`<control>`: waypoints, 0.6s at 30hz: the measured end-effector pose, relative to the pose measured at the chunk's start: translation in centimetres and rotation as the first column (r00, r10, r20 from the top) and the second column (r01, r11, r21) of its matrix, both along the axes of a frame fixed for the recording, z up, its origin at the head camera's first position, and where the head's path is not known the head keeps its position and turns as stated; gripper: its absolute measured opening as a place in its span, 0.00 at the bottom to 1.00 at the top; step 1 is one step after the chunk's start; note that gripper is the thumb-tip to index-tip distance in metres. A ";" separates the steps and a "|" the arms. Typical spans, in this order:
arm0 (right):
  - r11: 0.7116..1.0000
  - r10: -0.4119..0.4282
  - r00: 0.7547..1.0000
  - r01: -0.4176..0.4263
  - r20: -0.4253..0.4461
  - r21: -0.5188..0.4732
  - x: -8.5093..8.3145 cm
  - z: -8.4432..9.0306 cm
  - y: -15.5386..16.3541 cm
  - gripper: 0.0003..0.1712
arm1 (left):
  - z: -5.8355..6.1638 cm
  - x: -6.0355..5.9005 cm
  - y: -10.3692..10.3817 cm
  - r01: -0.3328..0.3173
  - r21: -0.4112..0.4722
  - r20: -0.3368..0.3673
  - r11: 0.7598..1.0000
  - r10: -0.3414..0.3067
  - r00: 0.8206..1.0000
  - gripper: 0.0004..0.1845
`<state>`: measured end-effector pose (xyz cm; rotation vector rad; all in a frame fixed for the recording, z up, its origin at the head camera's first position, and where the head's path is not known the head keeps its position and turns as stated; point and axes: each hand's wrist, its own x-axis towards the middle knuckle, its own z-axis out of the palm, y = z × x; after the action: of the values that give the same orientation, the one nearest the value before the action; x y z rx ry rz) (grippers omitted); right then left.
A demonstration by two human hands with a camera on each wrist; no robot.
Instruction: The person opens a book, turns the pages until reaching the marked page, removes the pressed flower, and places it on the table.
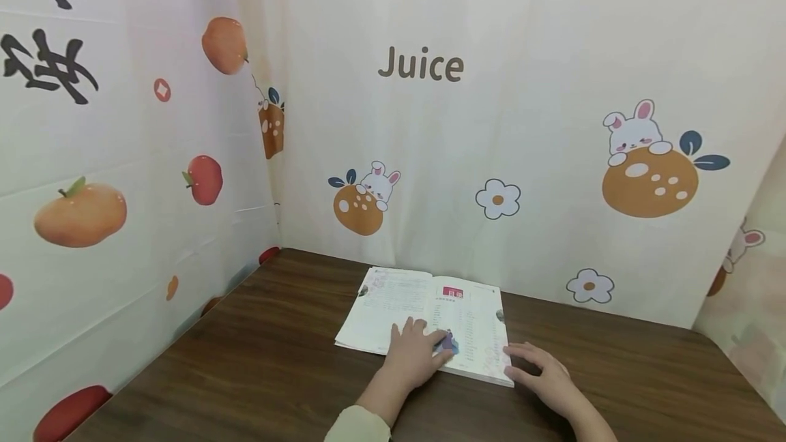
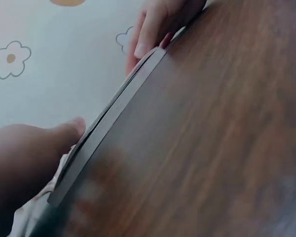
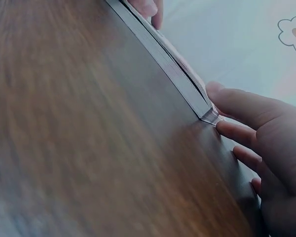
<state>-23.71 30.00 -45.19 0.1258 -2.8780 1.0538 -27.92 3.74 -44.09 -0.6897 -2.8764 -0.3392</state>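
An open book (image 1: 424, 312) with printed white pages lies flat on the dark wooden table (image 1: 258, 360), near the back curtain. My left hand (image 1: 417, 350) rests flat on the lower middle of the pages, fingers spread and straight. My right hand (image 1: 537, 367) touches the book's near right corner with straight fingers. In the left wrist view the book's edge (image 2: 113, 116) runs diagonally, with my left hand (image 2: 24, 158) below it and the right hand's fingers (image 2: 153, 29) at its far end. In the right wrist view my right hand (image 3: 259, 128) meets the book's corner (image 3: 209, 116).
Printed curtains (image 1: 522, 155) with fruit, rabbits and the word "Juice" close off the table at the back, left and right. Bare wood stretches to the left of the book and along the near edge.
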 end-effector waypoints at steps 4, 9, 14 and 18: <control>1.000 0.015 1.000 -0.015 0.003 -0.007 0.1 0.2 0.1 0.29 | -0.2 0.2 0.7 0.095 -0.048 -0.214 0.994 -0.103 0.971 0.20; 0.998 0.049 0.998 -0.048 0.027 -0.028 0.1 0.3 0.3 0.28 | -0.3 0.8 1.4 0.316 -0.077 -0.299 0.946 -0.324 0.898 0.14; 0.998 0.052 0.998 -0.050 0.044 -0.036 0.2 0.4 0.3 0.28 | -0.4 1.1 2.1 0.310 -0.061 -0.195 0.949 -0.316 0.928 0.14; 0.999 0.043 0.998 -0.041 0.036 -0.032 0.2 0.3 0.4 0.28 | -0.5 1.3 2.6 0.276 -0.047 -0.203 0.960 -0.280 0.938 0.15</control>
<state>-23.56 30.35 -44.89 0.1673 -2.9025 1.1191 -26.63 6.31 -44.63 -1.0715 -2.5891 -0.2582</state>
